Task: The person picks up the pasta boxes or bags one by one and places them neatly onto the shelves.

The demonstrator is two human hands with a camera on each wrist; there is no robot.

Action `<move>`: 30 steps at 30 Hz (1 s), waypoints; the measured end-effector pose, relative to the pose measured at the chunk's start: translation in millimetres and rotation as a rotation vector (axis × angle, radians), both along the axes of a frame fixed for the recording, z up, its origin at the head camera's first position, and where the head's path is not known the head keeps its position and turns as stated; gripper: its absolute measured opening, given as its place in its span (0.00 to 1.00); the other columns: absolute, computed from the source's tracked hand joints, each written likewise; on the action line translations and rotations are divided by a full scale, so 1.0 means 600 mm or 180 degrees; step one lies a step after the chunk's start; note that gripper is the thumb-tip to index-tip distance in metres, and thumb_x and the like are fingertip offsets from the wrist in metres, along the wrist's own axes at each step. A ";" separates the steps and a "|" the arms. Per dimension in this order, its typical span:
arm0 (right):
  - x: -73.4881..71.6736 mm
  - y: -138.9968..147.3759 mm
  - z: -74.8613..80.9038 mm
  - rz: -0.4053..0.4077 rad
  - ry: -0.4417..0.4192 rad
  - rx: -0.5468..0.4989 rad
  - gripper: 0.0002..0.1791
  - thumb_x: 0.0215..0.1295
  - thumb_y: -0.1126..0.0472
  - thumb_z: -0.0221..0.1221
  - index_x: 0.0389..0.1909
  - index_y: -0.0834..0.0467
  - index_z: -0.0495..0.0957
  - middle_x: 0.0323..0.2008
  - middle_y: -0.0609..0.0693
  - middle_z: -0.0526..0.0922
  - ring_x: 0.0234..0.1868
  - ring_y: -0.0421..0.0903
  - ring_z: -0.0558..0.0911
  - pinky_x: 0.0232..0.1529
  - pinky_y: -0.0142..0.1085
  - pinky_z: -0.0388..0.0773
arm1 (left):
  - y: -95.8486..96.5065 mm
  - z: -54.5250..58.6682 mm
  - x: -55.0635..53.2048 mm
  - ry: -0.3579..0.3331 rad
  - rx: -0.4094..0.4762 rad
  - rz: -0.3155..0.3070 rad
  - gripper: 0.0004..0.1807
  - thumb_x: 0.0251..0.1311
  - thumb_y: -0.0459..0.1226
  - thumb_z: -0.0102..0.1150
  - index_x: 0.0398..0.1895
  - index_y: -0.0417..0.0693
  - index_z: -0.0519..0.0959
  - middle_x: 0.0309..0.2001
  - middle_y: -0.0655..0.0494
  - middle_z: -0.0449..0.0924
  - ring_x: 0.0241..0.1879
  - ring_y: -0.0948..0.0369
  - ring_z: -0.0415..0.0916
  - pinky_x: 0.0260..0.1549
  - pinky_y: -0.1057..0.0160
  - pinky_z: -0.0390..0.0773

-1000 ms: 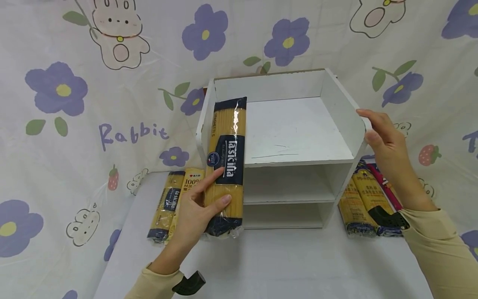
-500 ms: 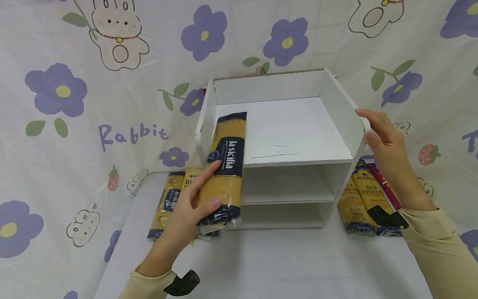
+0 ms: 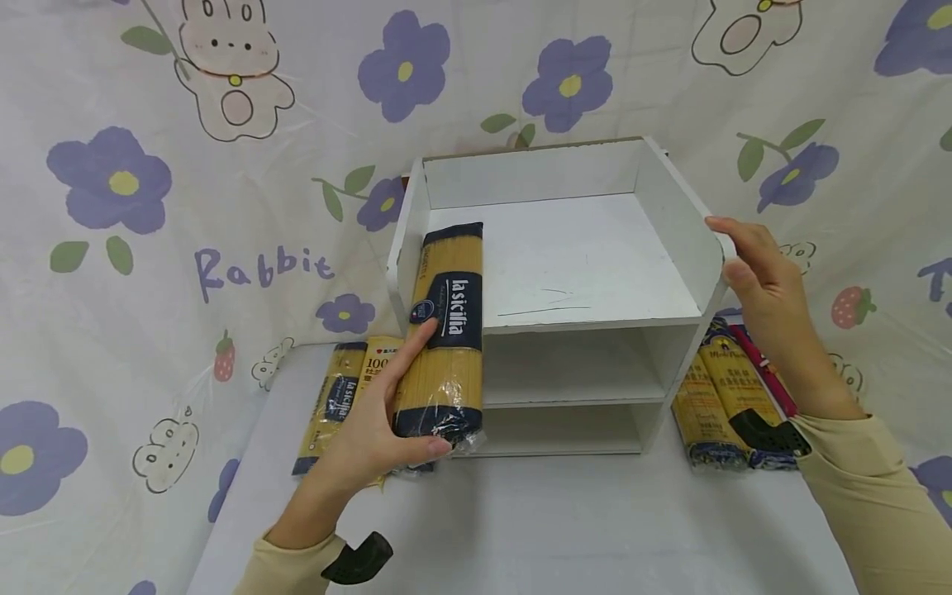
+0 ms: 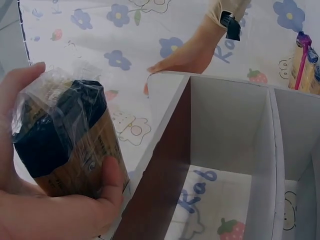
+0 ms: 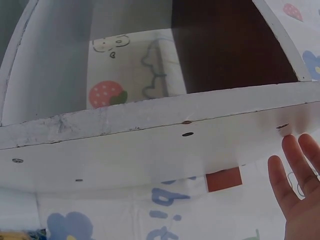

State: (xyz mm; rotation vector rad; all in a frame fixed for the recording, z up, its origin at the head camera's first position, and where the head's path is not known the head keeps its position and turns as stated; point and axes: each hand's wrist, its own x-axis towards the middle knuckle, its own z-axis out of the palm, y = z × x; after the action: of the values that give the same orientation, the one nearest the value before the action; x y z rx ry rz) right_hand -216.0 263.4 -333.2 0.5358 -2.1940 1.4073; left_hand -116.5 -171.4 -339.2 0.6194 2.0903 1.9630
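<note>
A yellow, dark-blue-banded packet of spaghetti (image 3: 446,380) leans over the left front of the shelf unit's (image 3: 595,264) top tier. My left hand (image 3: 368,442) grips its lower end, thumb under the end and fingers along its left side. The left wrist view shows the clear wrapper of the packet (image 4: 45,145) between fingers and thumb. My right hand (image 3: 773,314) holds the front top corner of the unit's right side panel, one finger over the top edge and the thumb at the front. In the right wrist view, fingertips of the right hand (image 5: 300,200) meet the panel's outer face.
Left of the unit lie another spaghetti packet (image 3: 330,413) and a yellow packet (image 3: 375,359), partly behind my left hand. On the right are yellow pasta packets (image 3: 725,384) and a pink one (image 3: 762,364). Two lower tiers (image 3: 573,368) face me; a patterned cloth hangs behind.
The spaghetti packet has come down and tilted back, its top end lower against the shelf. My left thumb has shifted from its front to below its bottom end. The right hand has stayed put.
</note>
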 end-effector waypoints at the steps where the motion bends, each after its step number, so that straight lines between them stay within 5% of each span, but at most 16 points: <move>1: 0.000 0.000 0.000 0.0005 0.0002 0.0001 0.24 0.77 0.62 0.45 0.71 0.50 0.67 0.63 0.38 0.71 0.67 0.37 0.68 0.66 0.27 0.71 | -0.002 0.000 -0.001 0.0027 -0.0021 -0.0018 0.60 0.45 0.48 0.78 0.79 0.69 0.49 0.78 0.54 0.46 0.63 0.51 0.60 0.52 0.66 0.77; 12: -0.002 -0.003 0.000 0.0051 0.0049 -0.0043 0.24 0.77 0.62 0.45 0.71 0.49 0.67 0.65 0.43 0.71 0.68 0.37 0.69 0.66 0.26 0.71 | 0.000 0.007 -0.001 -0.0164 -0.0170 0.0159 0.55 0.47 0.43 0.76 0.76 0.77 0.52 0.71 0.52 0.58 0.56 0.51 0.70 0.47 0.61 0.81; 30: 0.000 -0.004 -0.002 -0.0011 0.0054 -0.0037 0.24 0.77 0.62 0.46 0.71 0.50 0.67 0.64 0.41 0.72 0.67 0.36 0.69 0.66 0.26 0.70 | -0.006 0.013 0.001 0.0053 -0.0481 0.0501 0.46 0.51 0.49 0.73 0.73 0.74 0.61 0.70 0.52 0.62 0.58 0.50 0.71 0.52 0.57 0.79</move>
State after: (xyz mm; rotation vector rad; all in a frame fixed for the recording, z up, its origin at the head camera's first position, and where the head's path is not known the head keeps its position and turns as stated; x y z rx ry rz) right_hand -215.7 261.1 -334.2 0.5376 -2.1710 1.4077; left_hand -115.8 -175.0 -331.4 0.4564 2.3356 1.8591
